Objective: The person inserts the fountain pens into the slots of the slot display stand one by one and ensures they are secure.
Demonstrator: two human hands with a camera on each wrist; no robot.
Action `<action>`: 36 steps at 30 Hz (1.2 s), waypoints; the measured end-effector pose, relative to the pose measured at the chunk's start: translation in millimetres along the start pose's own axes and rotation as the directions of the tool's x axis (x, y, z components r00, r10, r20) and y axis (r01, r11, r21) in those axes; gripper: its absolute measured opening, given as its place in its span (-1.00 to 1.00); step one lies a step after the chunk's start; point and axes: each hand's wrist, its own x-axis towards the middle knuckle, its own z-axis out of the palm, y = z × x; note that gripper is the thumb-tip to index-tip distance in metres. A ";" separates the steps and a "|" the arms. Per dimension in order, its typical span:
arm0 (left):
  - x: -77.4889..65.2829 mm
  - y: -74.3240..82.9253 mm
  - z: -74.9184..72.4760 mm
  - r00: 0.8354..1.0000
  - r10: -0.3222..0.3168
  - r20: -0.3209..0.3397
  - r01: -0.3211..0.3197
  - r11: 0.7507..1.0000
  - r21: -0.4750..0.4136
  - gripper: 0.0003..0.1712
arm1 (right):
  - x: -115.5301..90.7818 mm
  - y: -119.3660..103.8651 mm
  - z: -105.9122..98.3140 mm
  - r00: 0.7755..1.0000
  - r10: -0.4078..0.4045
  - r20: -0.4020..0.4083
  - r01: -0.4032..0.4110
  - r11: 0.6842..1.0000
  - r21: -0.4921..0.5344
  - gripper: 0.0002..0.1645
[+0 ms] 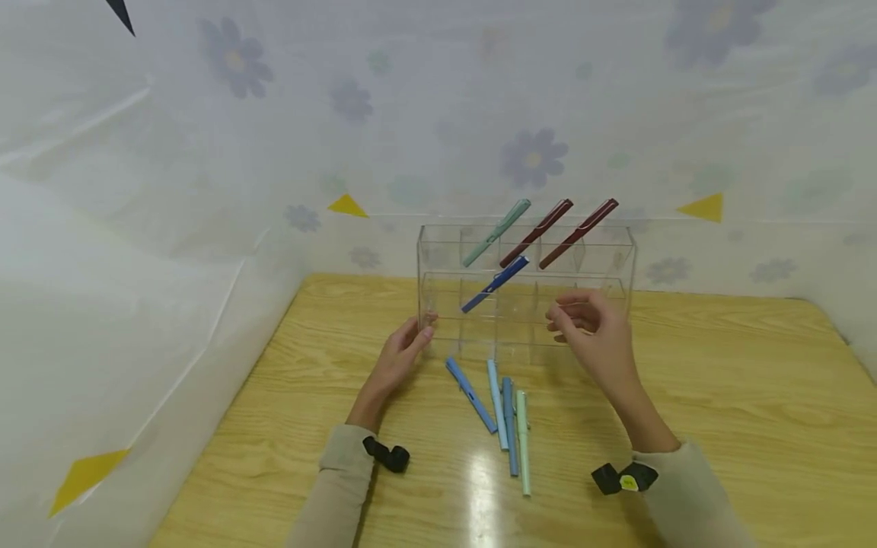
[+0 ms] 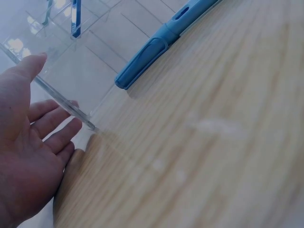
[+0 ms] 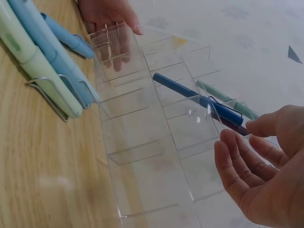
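A clear acrylic pen rack [image 1: 524,275] with tiered compartments stands on the table. My left hand [image 1: 399,352] holds its left side edge, thumb on one face and fingers behind the panel [image 2: 61,99]. In front of the rack's right part hovers my right hand [image 1: 594,335], fingers loosely bent and nothing between them. The top tier has a teal pen [image 1: 496,233] and two dark red pens [image 1: 537,233], all leaning right. One tier lower leans a dark blue pen [image 1: 495,285], near the right hand's fingertips in the right wrist view.
Several capped pens lie on the wooden table [image 1: 740,396] before the rack: a blue pen [image 1: 470,394], a light blue pen [image 1: 498,403], a grey-blue pen [image 1: 510,426] and a pale green pen [image 1: 524,441]. Behind the rack hangs a flowered sheet [image 1: 438,152].
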 end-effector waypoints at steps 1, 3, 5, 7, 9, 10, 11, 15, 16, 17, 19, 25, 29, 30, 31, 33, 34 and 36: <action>0.1 -0.2 -0.3 1.000 0.001 -0.001 -0.001 1.000 0.000 -0.47 | -3.4 0.4 -0.4 1.000 0.007 0.009 -0.007 1.000 0.005 -0.74; 0.2 -0.7 -0.8 1.000 -0.001 -0.003 0.001 1.000 -0.007 -0.47 | -8.9 0.8 -1.0 1.000 0.014 0.026 -0.015 1.000 0.023 -0.74; 0.1 -1.1 -1.0 1.000 -0.003 -0.003 0.003 1.000 -0.011 -0.47 | -14.5 1.8 -1.4 0.999 0.028 0.043 -0.030 0.999 0.032 -0.74; -0.3 -1.1 -1.0 1.000 -0.008 -0.007 0.008 1.000 -0.007 -0.48 | -20.3 2.9 -1.6 0.996 0.060 0.064 -0.062 0.997 0.036 -0.71; -0.8 -0.9 -0.9 1.000 -0.009 -0.006 0.009 1.000 -0.006 -0.49 | -27.0 4.9 -1.6 0.992 0.097 0.083 -0.100 0.994 0.037 -0.68; -1.2 -0.7 -0.9 1.000 -0.011 -0.006 0.011 1.000 -0.006 -0.49 | -30.7 6.1 -1.5 0.989 0.119 0.090 -0.122 0.992 0.037 -0.66; -1.4 -0.4 -0.7 1.000 -0.011 -0.004 0.011 1.000 -0.006 -0.49 | -34.4 7.4 -1.4 0.986 0.137 0.097 -0.141 0.990 0.032 -0.65; -0.9 -0.6 -0.2 1.000 -0.017 0.003 0.017 1.000 -0.008 -0.48 | -46.4 13.4 -1.0 0.975 0.190 0.116 -0.193 0.981 0.021 -0.62; -0.6 -1.0 -0.2 1.000 -0.019 0.005 0.019 1.000 -0.009 -0.48 | -48.6 14.8 -0.9 0.973 0.199 0.119 -0.203 0.979 0.021 -0.63; -0.4 -1.2 0.0 1.000 -0.020 0.007 0.020 1.000 -0.009 -0.47 | -50.6 16.3 -0.7 0.971 0.206 0.125 -0.211 0.977 0.026 -0.63; -0.1 -1.4 0.2 1.000 -0.019 0.010 0.020 1.000 -0.012 -0.46 | -53.8 19.7 -0.1 0.965 0.219 0.143 -0.226 0.973 0.033 -0.63; -1.1 -0.9 -0.1 1.000 -0.024 0.008 0.024 1.000 -0.012 -0.45 | -59.9 28.1 6.2 0.936 0.287 0.203 -0.297 0.954 0.024 -0.63; -1.0 0.1 0.2 1.000 -0.022 0.006 0.022 1.000 0.004 -0.45 | -63.8 30.1 12.4 0.910 0.331 0.248 -0.343 0.939 0.004 -0.59; -0.9 0.1 0.3 1.000 -0.022 0.007 0.022 1.000 0.008 -0.45 | -65.0 30.4 14.2 0.906 0.336 0.259 -0.349 0.937 0.004 -0.58; -0.8 0.7 0.5 1.000 -0.023 0.008 0.023 1.000 0.012 -0.45 | -66.4 30.9 15.8 0.900 0.339 0.272 -0.353 0.936 0.003 -0.58; -1.1 1.7 0.8 1.000 -0.025 0.010 0.025 1.000 0.018 -0.45 | -69.4 32.1 18.8 0.893 0.341 0.294 -0.354 0.935 -0.010 -0.59; -1.2 1.8 0.9 1.000 -0.025 0.010 0.025 0.999 0.021 -0.45 | -70.8 32.5 20.1 0.890 0.341 0.303 -0.352 0.936 -0.018 -0.60; -1.2 2.1 1.3 1.000 -0.026 0.006 0.026 0.999 0.023 -0.45 | -73.1 33.5 22.5 0.887 0.335 0.318 -0.337 0.940 -0.051 -0.61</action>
